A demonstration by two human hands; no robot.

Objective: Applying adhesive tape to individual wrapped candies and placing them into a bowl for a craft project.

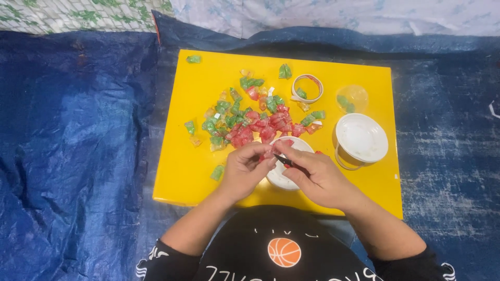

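Both hands, left (pixel 249 167) pinching a red candy (pixel 269 154) and right (pixel 312 174) gripping a dark tool (pixel 284 161), work over a white bowl (pixel 281 177), with most candies (pixel 250 122) heaped just beyond, unhandled.

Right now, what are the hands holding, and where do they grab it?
The left hand pinches a small red candy at its edge. The right hand grips a thin dark tool along its handle.

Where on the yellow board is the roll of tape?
In the head view, the roll of tape lies right of centre near the yellow board's far edge, left of a clear plastic cup.
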